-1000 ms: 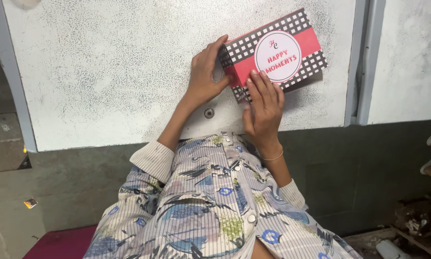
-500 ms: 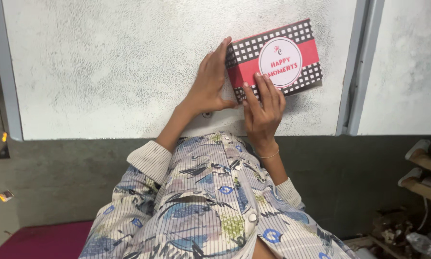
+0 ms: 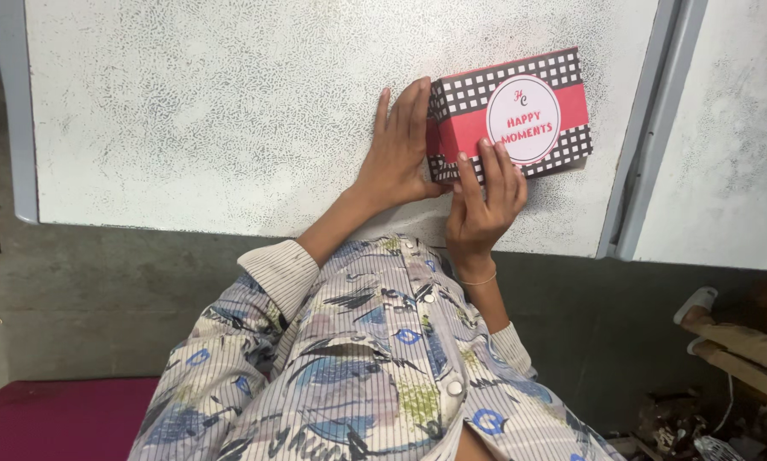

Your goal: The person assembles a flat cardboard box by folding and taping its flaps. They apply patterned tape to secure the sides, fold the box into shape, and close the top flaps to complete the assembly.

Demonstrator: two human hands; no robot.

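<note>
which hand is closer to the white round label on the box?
Right. The right hand lies on the box from its near edge, fingers just short of the white round label. The left hand is flat against the box's left end, farther from the label.

One rectangular box [image 3: 510, 115] lies on the table, red with black-and-white checked bands and one round white label. Two hands are on it: one left hand [image 3: 398, 150] flat against its left end, one right hand [image 3: 484, 198] at its near edge. There are two white speckled table tops: one large top [image 3: 230, 111] and one more [image 3: 725, 154] to the right. One thin bracelet [image 3: 477, 281] circles the right wrist. One maroon mat [image 3: 55, 418] lies near left.
</note>
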